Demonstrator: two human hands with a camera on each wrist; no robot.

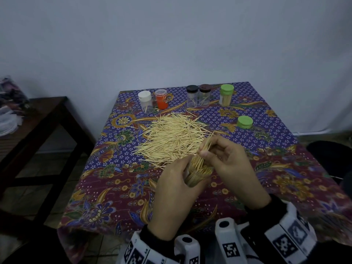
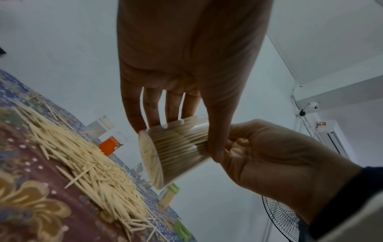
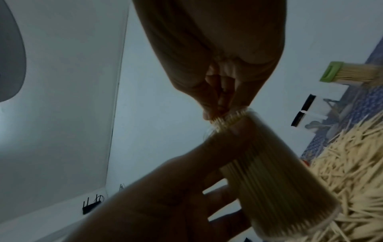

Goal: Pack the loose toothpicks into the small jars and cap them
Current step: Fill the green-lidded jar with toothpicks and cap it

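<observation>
My left hand [image 1: 178,184] grips a clear jar [image 1: 197,173] packed with toothpicks, tilted above the near part of the table; the same jar [image 2: 176,153] shows in the left wrist view and again as the jar [image 3: 275,176] in the right wrist view. My right hand [image 1: 224,161] pinches a small bundle of toothpicks [image 1: 206,142] at the jar's mouth. A big pile of loose toothpicks [image 1: 171,138] lies mid-table. A loose green cap [image 1: 245,122] lies to the right of the pile.
Along the far edge stand a white-capped jar [image 1: 145,101], an orange jar [image 1: 161,101], two dark-capped jars [image 1: 198,95] and a full green-capped jar [image 1: 226,95]. The patterned tablecloth [image 1: 106,187] covers the table. A dark wooden side table [image 1: 38,119] is at left.
</observation>
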